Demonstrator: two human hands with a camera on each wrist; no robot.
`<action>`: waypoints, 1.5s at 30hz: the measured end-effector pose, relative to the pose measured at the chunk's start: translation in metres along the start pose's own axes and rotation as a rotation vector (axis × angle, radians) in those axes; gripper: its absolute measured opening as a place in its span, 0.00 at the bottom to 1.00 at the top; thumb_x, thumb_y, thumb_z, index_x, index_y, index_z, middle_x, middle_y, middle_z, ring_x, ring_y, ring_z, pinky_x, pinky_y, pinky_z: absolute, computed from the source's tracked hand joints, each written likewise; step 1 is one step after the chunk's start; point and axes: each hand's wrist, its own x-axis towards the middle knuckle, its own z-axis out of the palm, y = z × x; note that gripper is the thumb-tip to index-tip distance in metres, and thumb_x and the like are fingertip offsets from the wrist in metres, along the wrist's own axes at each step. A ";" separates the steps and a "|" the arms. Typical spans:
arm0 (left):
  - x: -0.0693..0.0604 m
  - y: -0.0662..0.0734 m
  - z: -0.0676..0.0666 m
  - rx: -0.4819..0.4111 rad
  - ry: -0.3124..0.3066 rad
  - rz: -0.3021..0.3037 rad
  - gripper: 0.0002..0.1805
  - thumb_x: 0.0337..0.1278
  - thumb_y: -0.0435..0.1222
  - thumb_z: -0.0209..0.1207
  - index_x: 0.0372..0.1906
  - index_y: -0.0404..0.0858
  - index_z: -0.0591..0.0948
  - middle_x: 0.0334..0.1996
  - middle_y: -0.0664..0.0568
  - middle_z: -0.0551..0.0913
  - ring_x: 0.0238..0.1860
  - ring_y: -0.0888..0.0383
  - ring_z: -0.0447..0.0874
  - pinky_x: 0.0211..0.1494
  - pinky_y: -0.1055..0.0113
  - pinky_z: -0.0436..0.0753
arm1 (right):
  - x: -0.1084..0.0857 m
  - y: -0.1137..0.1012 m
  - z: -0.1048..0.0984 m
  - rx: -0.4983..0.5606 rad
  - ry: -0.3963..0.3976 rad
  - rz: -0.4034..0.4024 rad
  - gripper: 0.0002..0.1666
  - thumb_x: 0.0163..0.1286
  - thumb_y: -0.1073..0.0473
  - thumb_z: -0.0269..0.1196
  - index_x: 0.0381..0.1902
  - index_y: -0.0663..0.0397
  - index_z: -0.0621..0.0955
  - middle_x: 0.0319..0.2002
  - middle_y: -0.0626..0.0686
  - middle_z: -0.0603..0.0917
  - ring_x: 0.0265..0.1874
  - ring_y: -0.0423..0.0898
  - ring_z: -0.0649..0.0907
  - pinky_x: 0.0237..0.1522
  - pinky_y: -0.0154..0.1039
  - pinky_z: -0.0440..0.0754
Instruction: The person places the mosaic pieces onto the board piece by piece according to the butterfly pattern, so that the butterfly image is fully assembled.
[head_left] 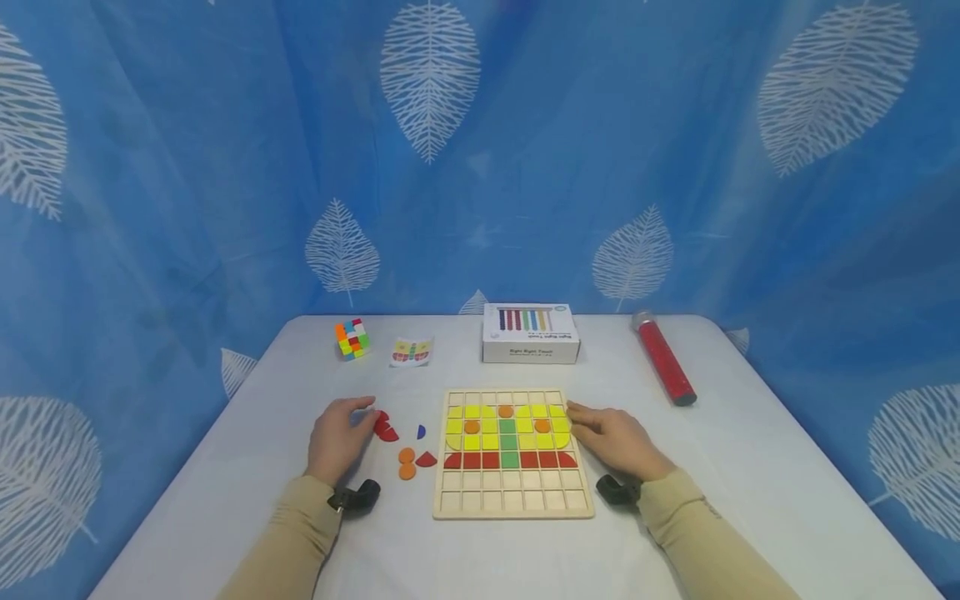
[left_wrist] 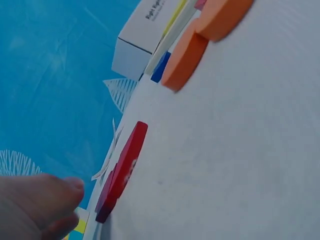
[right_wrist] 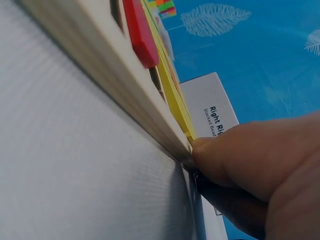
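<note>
My left hand [head_left: 337, 437] is held over the table just left of several loose red pieces [head_left: 386, 427], thumb and fingers loosely bent with nothing between them. In the left wrist view, a gap separates its fingertips [left_wrist: 74, 187] from the red pieces [left_wrist: 122, 170]. My right hand [head_left: 618, 440] rests against the right edge of a wooden grid board [head_left: 480, 501], fingers fairly straight. The right wrist view has its thumb [right_wrist: 210, 152] touching the board's edge near a yellow piece [right_wrist: 175, 102]. Yellow, red, green and orange pieces form a butterfly-like pattern on the board.
Left of the board lie two orange discs [head_left: 407, 463], a red wedge [head_left: 426, 459] and a blue half-round piece [head_left: 422, 432]. Farther back are a puzzle cube [head_left: 352, 339], a pattern card [head_left: 410, 352], a white box [head_left: 530, 333] and a red microphone-like tube [head_left: 666, 362].
</note>
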 end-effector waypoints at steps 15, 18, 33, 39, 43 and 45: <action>-0.003 0.006 0.003 0.146 -0.007 0.047 0.19 0.66 0.42 0.67 0.57 0.39 0.85 0.58 0.38 0.80 0.61 0.40 0.80 0.63 0.42 0.79 | 0.002 0.001 0.002 0.001 0.003 0.026 0.31 0.75 0.43 0.62 0.73 0.42 0.75 0.73 0.43 0.74 0.75 0.59 0.70 0.72 0.65 0.66; -0.003 0.007 0.003 0.148 -0.023 0.031 0.20 0.67 0.41 0.67 0.60 0.38 0.84 0.58 0.38 0.80 0.61 0.40 0.80 0.64 0.43 0.79 | 0.002 0.001 0.002 -0.001 0.002 0.032 0.32 0.75 0.43 0.61 0.73 0.41 0.75 0.73 0.43 0.73 0.75 0.59 0.70 0.72 0.65 0.66; -0.001 0.005 -0.001 0.042 -0.053 0.004 0.15 0.66 0.41 0.67 0.54 0.42 0.84 0.51 0.45 0.85 0.54 0.46 0.80 0.59 0.46 0.80 | 0.001 0.001 0.001 0.004 0.003 0.013 0.31 0.75 0.44 0.62 0.73 0.42 0.75 0.73 0.43 0.74 0.75 0.59 0.70 0.72 0.65 0.66; -0.009 0.017 -0.005 -0.071 -0.049 0.027 0.10 0.67 0.40 0.67 0.50 0.45 0.85 0.47 0.50 0.86 0.45 0.51 0.80 0.48 0.60 0.82 | 0.002 0.002 0.002 0.004 -0.001 0.018 0.31 0.75 0.43 0.61 0.73 0.42 0.75 0.73 0.43 0.74 0.75 0.59 0.70 0.71 0.66 0.66; -0.021 0.030 -0.003 -0.131 -0.147 0.170 0.07 0.61 0.39 0.71 0.43 0.51 0.87 0.40 0.57 0.87 0.34 0.55 0.77 0.34 0.67 0.79 | 0.002 0.002 0.002 0.008 -0.004 0.019 0.31 0.75 0.43 0.61 0.73 0.41 0.75 0.73 0.43 0.73 0.75 0.60 0.69 0.72 0.66 0.65; -0.027 0.036 0.000 -0.141 -0.247 0.288 0.07 0.58 0.39 0.73 0.40 0.54 0.88 0.37 0.62 0.86 0.30 0.57 0.78 0.30 0.68 0.79 | 0.002 0.002 0.002 0.012 0.000 0.021 0.31 0.75 0.44 0.62 0.72 0.41 0.75 0.73 0.42 0.74 0.75 0.59 0.69 0.72 0.65 0.65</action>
